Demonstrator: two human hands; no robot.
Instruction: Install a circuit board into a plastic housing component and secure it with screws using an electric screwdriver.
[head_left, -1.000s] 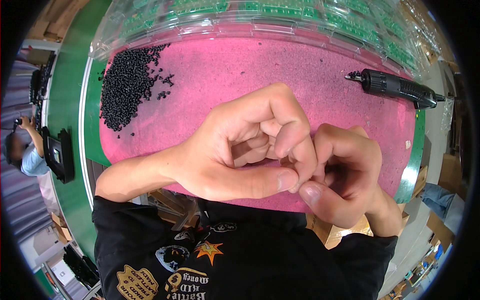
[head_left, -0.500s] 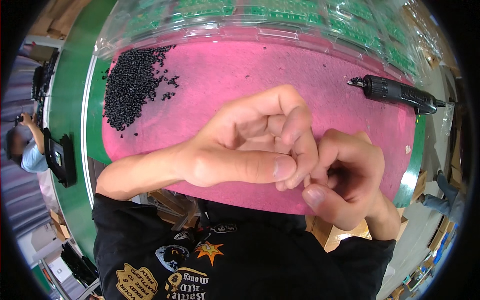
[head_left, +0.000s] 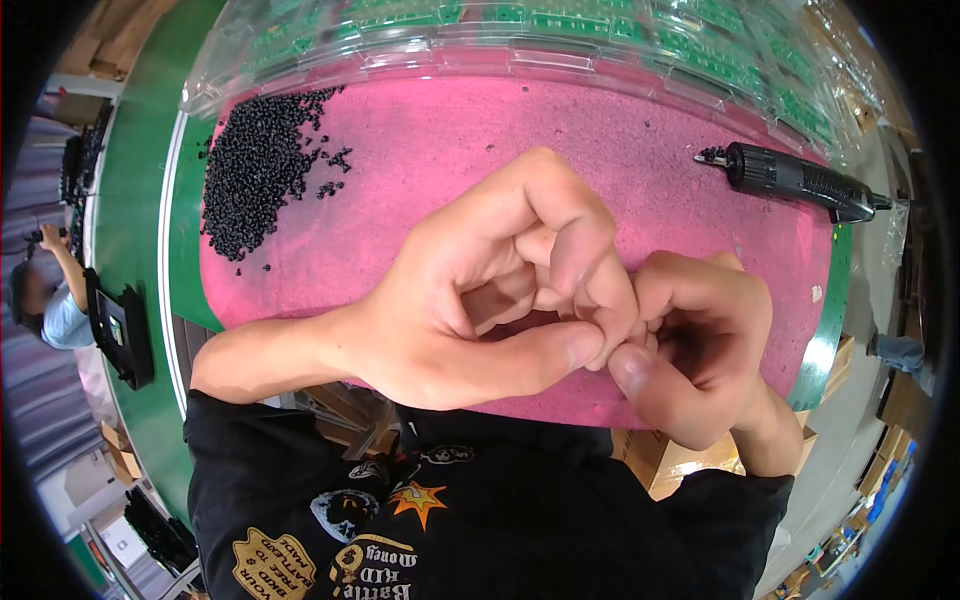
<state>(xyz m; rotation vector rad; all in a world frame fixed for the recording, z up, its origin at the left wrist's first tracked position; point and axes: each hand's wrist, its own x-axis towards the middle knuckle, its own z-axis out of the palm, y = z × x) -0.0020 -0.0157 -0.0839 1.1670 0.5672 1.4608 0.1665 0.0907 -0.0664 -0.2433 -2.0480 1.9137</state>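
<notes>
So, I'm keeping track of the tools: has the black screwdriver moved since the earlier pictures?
No: the black screwdriver still lies at the same place near the right end of the pink mat.

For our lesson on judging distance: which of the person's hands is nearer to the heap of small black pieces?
Left. The left hand sits below and right of the heap in this view; the right hand is farther right.

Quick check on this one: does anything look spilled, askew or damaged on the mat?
No clear damage. The small black screws lie loose in a heap at the left of the pink mat, with scattered strays: spilled-looking, perhaps deliberate. Dark bits also cluster oddly at the tip of the electric screwdriver.
</notes>
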